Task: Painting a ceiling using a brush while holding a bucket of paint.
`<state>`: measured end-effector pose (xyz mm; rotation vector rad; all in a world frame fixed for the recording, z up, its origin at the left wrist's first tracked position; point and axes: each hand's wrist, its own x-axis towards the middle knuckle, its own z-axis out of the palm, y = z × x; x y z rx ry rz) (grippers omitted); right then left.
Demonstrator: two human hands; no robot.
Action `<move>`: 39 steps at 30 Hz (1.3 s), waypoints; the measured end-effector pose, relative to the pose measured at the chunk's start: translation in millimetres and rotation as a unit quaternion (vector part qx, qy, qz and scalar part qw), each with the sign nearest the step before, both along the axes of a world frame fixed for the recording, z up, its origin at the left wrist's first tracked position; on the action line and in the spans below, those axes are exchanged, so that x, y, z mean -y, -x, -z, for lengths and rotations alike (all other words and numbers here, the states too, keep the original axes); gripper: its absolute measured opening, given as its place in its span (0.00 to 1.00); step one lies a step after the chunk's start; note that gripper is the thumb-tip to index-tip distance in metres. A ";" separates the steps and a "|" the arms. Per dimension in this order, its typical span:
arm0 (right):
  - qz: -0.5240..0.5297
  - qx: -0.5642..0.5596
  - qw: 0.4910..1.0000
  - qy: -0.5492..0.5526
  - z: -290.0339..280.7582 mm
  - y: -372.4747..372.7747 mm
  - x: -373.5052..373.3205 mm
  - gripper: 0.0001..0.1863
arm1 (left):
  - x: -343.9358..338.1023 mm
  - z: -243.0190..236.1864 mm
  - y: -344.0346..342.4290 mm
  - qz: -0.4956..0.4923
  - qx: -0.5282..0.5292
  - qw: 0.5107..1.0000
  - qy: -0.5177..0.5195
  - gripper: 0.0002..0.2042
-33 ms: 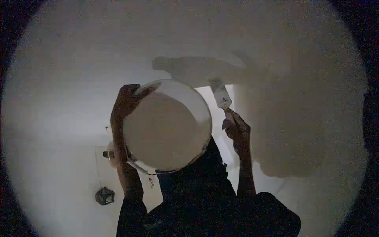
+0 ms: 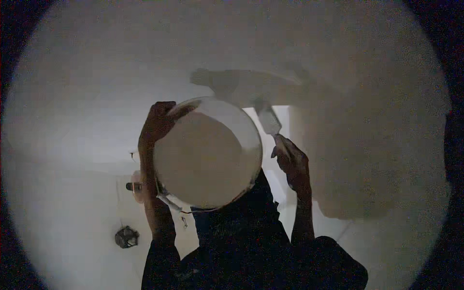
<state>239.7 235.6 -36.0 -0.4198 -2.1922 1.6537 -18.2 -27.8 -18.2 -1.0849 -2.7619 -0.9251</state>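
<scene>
My left hand (image 2: 160,121) grips the upper left rim of a round white bucket (image 2: 246,128), its thumb over the inside wall. Smooth beige paint (image 2: 200,162) fills much of the bucket, and a wire handle (image 2: 195,211) hangs along its near lower edge. To the right of the bucket, my right hand (image 2: 292,159) is closed around the handle of what looks like a flat paintbrush (image 2: 269,119). Its wide end points up and away, apart from the bucket. Dim light blurs its tip.
Left of my left forearm are a pinkish rounded thing with a dark piece (image 2: 137,186) and a dark crumpled object (image 2: 127,237). A bright patch (image 2: 282,115) shows behind the brush. Large shadows (image 2: 357,164) fall across the pale surface at right.
The bucket and my left hand have shifted slightly to the right. The brush has tilted a little in my right hand, its tip moving left. Both grips stay the same.
</scene>
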 end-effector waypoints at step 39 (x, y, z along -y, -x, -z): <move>-0.105 0.041 0.966 -0.232 7.6 68.8 98.2 0.16 | -8.6 -13.4 -40.9 -0.028 -0.036 0.999 -0.023 0.28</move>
